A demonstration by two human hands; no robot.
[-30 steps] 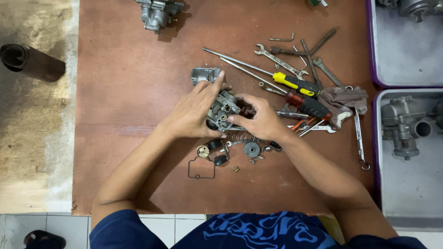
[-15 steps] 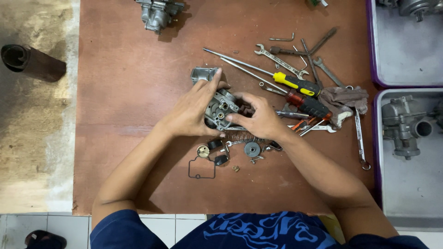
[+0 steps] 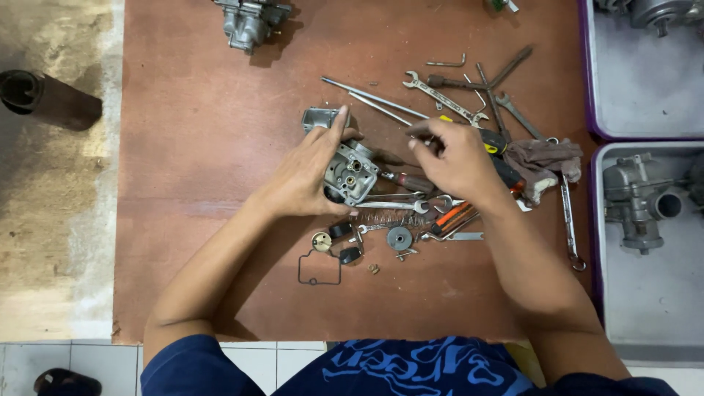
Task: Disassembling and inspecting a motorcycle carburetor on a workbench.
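Two hands are seen above a brown board (image 3: 220, 183); a metal engine part (image 3: 350, 173) near its middle is gripped by the left hand (image 3: 312, 172); the right hand (image 3: 455, 158), fingertips pinched together, is held just beside that part, over scattered wrenches (image 3: 447, 99).

Grey metal carburetor body (image 3: 350, 172), open side up w/ brass jets showing, tilted, mid brown table

Bright even overhead light, soft short shadows, sharp focus, no glare.

Two hands (image 3: 308, 172) (image 3: 458, 158), three carburetor bodies (image 3: 350, 172) (image 3: 249, 20) (image 3: 638, 198), two trays (image 3: 645, 88) (image 3: 645, 308), one gasket (image 3: 319, 268), one rag (image 3: 543, 158)
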